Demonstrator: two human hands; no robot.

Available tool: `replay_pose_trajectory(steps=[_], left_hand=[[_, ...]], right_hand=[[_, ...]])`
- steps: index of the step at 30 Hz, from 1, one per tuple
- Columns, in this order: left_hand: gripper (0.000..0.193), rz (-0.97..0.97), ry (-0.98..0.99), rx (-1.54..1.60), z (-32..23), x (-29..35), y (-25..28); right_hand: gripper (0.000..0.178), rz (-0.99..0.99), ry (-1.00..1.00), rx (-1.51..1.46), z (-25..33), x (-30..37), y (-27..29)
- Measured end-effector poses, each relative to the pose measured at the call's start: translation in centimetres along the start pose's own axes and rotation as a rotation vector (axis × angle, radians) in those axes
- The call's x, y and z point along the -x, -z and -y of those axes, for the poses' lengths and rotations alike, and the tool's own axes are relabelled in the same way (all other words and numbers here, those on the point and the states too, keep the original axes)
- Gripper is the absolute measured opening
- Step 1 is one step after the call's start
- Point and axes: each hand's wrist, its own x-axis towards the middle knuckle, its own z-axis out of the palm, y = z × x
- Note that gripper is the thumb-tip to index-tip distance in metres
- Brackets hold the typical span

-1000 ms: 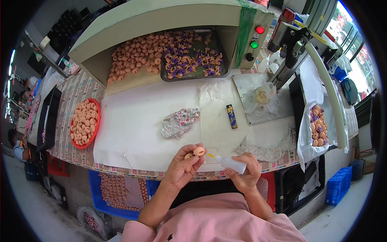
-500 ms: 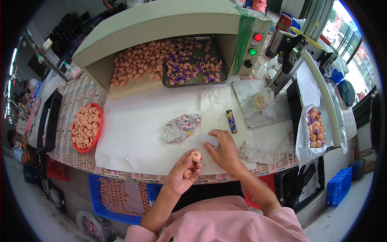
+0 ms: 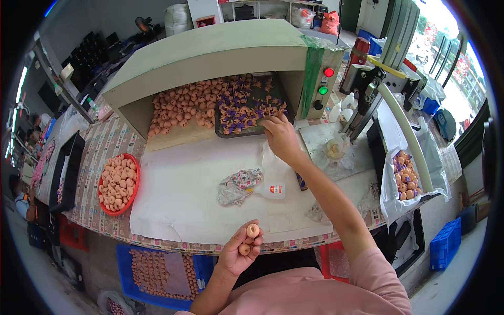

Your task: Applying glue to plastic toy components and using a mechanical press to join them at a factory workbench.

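Note:
My left hand is closed round two small peach-coloured hollow doll heads near the table's front edge. The upper doll head has its round opening turned up; the other sits lower between palm and fingers. My right hand reaches to the front right of a dark tray, fingertips bunched among small peach-and-purple doll bodies. Whatever those fingers pinch is hidden. On the white sheet, a translucent squeeze bottle lies beside a crumpled floral cloth.
A heater box covers the tray and a heap of doll heads. A red basket of heads stands left. At right are a lever press and a lined bin of pieces. A blue crate sits below the table.
My right hand has let go of the squeeze bottle, now lying by the cloth, and moved forward to the tray. My left hand still holds the two heads. The view has shifted slightly.

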Motion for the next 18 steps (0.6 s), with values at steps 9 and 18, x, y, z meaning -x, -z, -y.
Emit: replay_pose_trajectory(steps=[9,18], left_hand=[[0.038,0.026,-0.008,0.017,0.6,2.1,-1.2],[0.037,-0.03,-0.155,-0.173,-2.7,1.1,0.5]], right_hand=[[0.027,0.2,-0.016,0.215,0.5,-4.6,-4.0],[0.019,0.401,-0.468,-0.821,8.5,6.0,3.7]])
